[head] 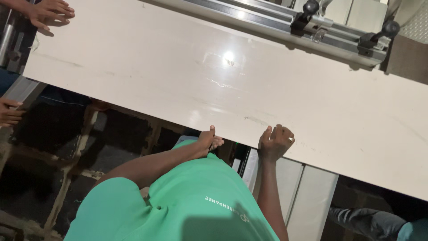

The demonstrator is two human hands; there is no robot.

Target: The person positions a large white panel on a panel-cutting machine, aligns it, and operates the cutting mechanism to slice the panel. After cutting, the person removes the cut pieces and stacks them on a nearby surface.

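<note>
Along the near edge of a long off-white panel [249, 85], both of the person's hands are at work. The left hand [208, 140] is closed on the edge, thumb on the top face and fingers tucked beneath. The right hand [276, 143], just beside it, is curled over the same edge with its fingers bent tight and a ring showing.

The panel runs slantwise across the view, glossy, with a light glare near its middle. Its far edge lies against a metal guide rail [267, 22] bearing two black knobs [310, 6].

A green shirt [196, 205] carries a small line of white lettering on the chest.

A co-worker's hand [50, 11] rests flat on the panel's far left corner. Another hand [10, 111] shows at the left margin, below the panel. A leg in jeans [370, 221] shows at lower right.
</note>
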